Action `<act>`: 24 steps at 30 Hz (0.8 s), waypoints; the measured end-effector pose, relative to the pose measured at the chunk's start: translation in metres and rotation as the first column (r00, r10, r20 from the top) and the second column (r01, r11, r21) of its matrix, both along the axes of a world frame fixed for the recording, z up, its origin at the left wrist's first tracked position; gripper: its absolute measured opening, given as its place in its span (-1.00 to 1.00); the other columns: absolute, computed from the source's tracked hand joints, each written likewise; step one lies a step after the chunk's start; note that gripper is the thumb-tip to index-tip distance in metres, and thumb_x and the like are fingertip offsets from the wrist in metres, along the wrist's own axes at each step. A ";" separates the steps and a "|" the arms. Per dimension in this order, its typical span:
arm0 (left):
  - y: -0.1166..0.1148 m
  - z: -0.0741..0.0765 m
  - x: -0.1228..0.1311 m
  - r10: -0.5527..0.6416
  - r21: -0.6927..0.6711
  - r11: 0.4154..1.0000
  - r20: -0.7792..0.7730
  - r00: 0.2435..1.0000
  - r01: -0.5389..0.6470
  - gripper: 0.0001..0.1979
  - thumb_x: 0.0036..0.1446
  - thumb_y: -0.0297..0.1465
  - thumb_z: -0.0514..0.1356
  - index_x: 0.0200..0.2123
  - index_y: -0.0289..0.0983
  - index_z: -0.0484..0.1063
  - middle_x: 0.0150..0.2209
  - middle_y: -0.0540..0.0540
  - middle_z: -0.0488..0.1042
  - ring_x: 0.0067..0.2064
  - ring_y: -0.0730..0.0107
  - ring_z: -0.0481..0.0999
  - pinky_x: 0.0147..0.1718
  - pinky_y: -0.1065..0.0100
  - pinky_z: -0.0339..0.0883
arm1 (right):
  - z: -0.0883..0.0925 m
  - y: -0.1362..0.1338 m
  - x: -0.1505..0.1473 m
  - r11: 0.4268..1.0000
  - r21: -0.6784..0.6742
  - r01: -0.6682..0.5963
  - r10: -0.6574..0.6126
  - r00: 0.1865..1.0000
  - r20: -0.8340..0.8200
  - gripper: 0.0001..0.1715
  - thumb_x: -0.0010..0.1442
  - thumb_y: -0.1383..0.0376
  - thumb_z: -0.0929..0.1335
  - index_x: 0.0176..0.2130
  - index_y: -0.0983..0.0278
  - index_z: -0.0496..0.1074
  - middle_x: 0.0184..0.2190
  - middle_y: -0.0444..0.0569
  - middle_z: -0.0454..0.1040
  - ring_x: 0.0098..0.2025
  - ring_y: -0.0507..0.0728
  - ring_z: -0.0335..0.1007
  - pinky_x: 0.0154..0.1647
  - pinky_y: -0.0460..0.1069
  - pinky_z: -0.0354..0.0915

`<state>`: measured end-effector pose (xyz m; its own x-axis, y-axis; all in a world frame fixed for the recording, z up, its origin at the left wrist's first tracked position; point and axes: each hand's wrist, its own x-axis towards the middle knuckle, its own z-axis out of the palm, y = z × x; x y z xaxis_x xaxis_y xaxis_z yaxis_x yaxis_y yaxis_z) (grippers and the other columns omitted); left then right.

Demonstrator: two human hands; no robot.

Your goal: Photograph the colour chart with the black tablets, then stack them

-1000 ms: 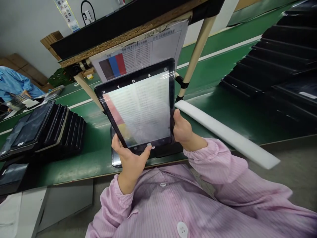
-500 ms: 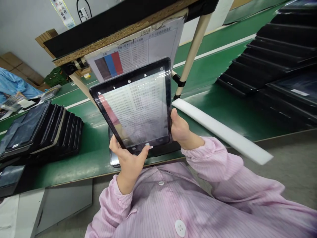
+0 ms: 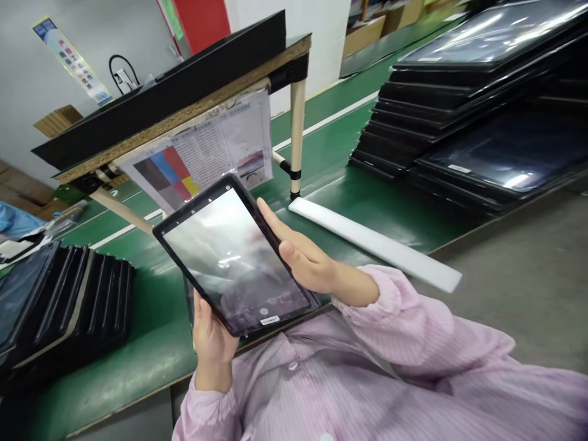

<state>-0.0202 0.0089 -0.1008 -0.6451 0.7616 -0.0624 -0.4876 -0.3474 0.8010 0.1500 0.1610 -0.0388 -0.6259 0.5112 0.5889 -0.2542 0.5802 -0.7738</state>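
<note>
A black-framed tablet (image 3: 229, 257) is held tilted in front of my chest, its lit screen showing a bright, blurry grey picture with small icons along the edges. My left hand (image 3: 212, 334) grips its lower left edge, thumb at the side and the other fingers partly hidden behind. On the right edge lies my right hand (image 3: 307, 257), with its thumb at the frame and a finger stretched along the side. A small white label (image 3: 270, 320) shows at the tablet's lower edge. Beyond the tablet hangs a printed chart (image 3: 184, 165) with coloured blocks.
A pipe-framed stand (image 3: 297, 122) with a board top holds the chart. Stacked tablets (image 3: 105, 294) lean at the left, and more tablets (image 3: 459, 92) are piled at the right. A white foam strip (image 3: 376, 242) lies across the green bench (image 3: 160, 318), overhanging its front edge.
The tablet has come lower and tilted back; its screen has gone from the chart's text to a bright blur. My left thumb has left the screen's bottom, and my right hand has shifted along the edge.
</note>
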 end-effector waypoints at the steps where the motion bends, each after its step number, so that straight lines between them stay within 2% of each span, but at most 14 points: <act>1: 0.002 -0.002 0.002 -0.010 -0.007 1.000 0.009 1.000 0.010 -0.63 0.25 -0.18 0.27 0.12 0.13 0.48 0.16 0.06 0.54 0.18 0.27 0.51 0.21 0.16 0.35 | 0.004 0.004 0.002 0.999 0.034 0.001 -0.001 1.000 0.005 -0.17 0.47 -0.09 0.03 0.51 0.19 -0.27 0.50 -0.14 -0.22 0.52 0.15 -0.20 0.53 0.10 -0.16; 5: 0.004 -0.007 0.009 -0.040 -0.021 0.999 0.002 0.999 0.040 -0.64 0.21 -0.16 0.31 0.08 0.13 0.51 0.13 0.04 0.56 0.18 0.26 0.51 0.21 0.15 0.35 | 0.007 0.017 0.007 0.991 0.119 0.060 -0.065 0.997 0.045 -0.20 0.48 -0.04 0.05 0.51 0.14 -0.32 0.50 -0.16 -0.20 0.50 0.16 -0.13 0.51 0.11 -0.08; 8: 0.005 -0.007 0.015 -0.073 -0.056 0.996 -0.003 0.997 0.073 -0.54 0.16 -0.13 0.35 0.13 0.12 0.47 0.19 0.00 0.52 0.19 0.21 0.51 0.18 0.12 0.39 | 0.000 0.022 0.011 0.986 0.130 0.105 -0.117 0.990 0.085 -0.21 0.47 -0.02 0.10 0.51 0.15 -0.24 0.50 -0.15 -0.16 0.51 0.14 -0.17 0.52 0.10 -0.11; 10: 0.007 -0.006 0.021 -0.080 -0.109 0.991 0.020 0.997 0.082 -0.45 0.15 -0.12 0.35 0.21 0.12 0.39 0.23 -0.03 0.48 0.22 0.16 0.48 0.20 0.07 0.38 | -0.008 0.026 0.012 0.991 0.054 0.120 -0.125 0.986 0.108 -0.20 0.44 -0.07 0.13 0.49 0.14 -0.11 0.49 -0.14 -0.10 0.51 0.14 -0.17 0.53 0.10 -0.14; 12: 0.012 -0.007 0.029 -0.066 -0.194 0.978 0.055 0.996 0.076 -0.39 0.17 -0.12 0.33 0.28 0.10 0.31 0.27 -0.05 0.44 0.25 0.13 0.45 0.22 0.04 0.35 | -0.021 0.034 0.011 0.983 -0.141 0.116 -0.108 0.992 0.065 -0.16 0.38 -0.18 0.15 0.46 0.13 0.03 0.47 -0.12 0.00 0.49 0.18 -0.08 0.51 0.14 -0.07; 13: 0.016 -0.008 0.033 -0.058 -0.242 0.968 0.063 0.996 0.072 -0.38 0.19 -0.13 0.31 0.30 0.08 0.28 0.28 -0.07 0.42 0.27 0.13 0.44 0.23 0.03 0.34 | -0.029 0.039 0.010 0.954 -0.282 0.103 -0.098 0.995 0.030 -0.13 0.35 -0.24 0.14 0.43 0.13 0.08 0.44 -0.09 0.09 0.47 0.20 0.01 0.49 0.17 0.01; 14: 0.020 -0.011 0.036 -0.060 -0.290 0.954 0.053 0.997 0.073 -0.38 0.23 -0.13 0.26 0.33 0.04 0.25 0.31 -0.08 0.39 0.28 0.13 0.41 0.25 0.04 0.31 | -0.038 0.044 0.008 0.898 -0.431 0.090 -0.100 0.995 -0.001 -0.11 0.33 -0.28 0.12 0.40 0.13 0.12 0.40 -0.05 0.18 0.42 0.22 0.13 0.44 0.20 0.11; 16: 0.028 -0.019 0.040 -0.134 -0.405 0.909 -0.065 0.989 0.097 -0.41 0.32 -0.10 0.12 0.37 -0.05 0.19 0.37 -0.12 0.30 0.36 0.17 0.31 0.32 0.08 0.21 | -0.059 0.056 0.004 0.739 -0.668 0.086 -0.130 0.991 -0.016 -0.13 0.34 -0.27 0.06 0.37 0.16 0.15 0.30 0.02 0.35 0.30 0.22 0.33 0.36 0.23 0.24; 18: 0.034 -0.029 0.040 -0.262 -0.525 0.843 -0.210 0.942 0.117 -0.38 0.36 -0.06 0.03 0.40 -0.14 0.13 0.43 -0.16 0.17 0.44 0.18 0.15 0.39 0.11 0.03 | -0.080 0.068 0.000 0.618 -0.776 0.126 -0.166 0.986 0.028 -0.20 0.37 -0.21 0.05 0.35 0.18 0.16 0.22 0.04 0.43 0.20 0.21 0.44 0.33 0.23 0.27; 19: 0.037 -0.034 0.039 -0.319 -0.575 0.809 -0.258 0.912 0.120 -0.34 0.35 -0.04 0.03 0.41 -0.19 0.12 0.45 -0.19 0.10 0.47 0.16 0.06 0.42 0.10 -0.08 | -0.090 0.074 -0.002 0.588 -0.795 0.150 -0.180 0.982 0.052 -0.22 0.38 -0.18 0.06 0.34 0.18 0.16 0.19 0.04 0.46 0.17 0.20 0.47 0.32 0.24 0.28; 21: 0.039 -0.043 0.035 -0.386 -0.634 0.763 -0.294 0.874 0.123 -0.25 0.30 -0.03 0.13 0.42 -0.27 0.10 0.48 -0.24 0.01 0.50 0.12 -0.07 0.45 0.09 -0.26 | -0.107 0.083 -0.004 0.581 -0.792 0.189 -0.195 0.977 0.090 -0.23 0.37 -0.18 0.06 0.34 0.16 0.16 0.15 0.05 0.49 0.14 0.21 0.50 0.28 0.26 0.32; 22: 0.039 -0.045 0.033 -0.401 -0.644 0.755 -0.300 0.865 0.127 -0.22 0.27 -0.04 0.18 0.42 -0.30 0.10 0.48 -0.26 -0.02 0.50 0.11 -0.10 0.45 0.09 -0.32 | -0.114 0.087 -0.005 0.603 -0.768 0.216 -0.208 0.972 0.109 -0.21 0.37 -0.20 0.06 0.35 0.16 0.16 0.15 0.07 0.49 0.14 0.23 0.49 0.26 0.27 0.33; 24: 0.035 -0.047 0.027 -0.437 -0.660 0.739 -0.319 0.841 0.134 -0.19 0.24 -0.06 0.23 0.41 -0.31 0.11 0.48 -0.26 -0.02 0.51 0.12 -0.13 0.45 0.11 -0.37 | -0.124 0.090 -0.003 0.709 -0.634 0.308 -0.257 0.951 0.174 -0.16 0.35 -0.24 0.05 0.37 0.15 0.15 0.20 0.11 0.44 0.22 0.25 0.42 0.29 0.30 0.29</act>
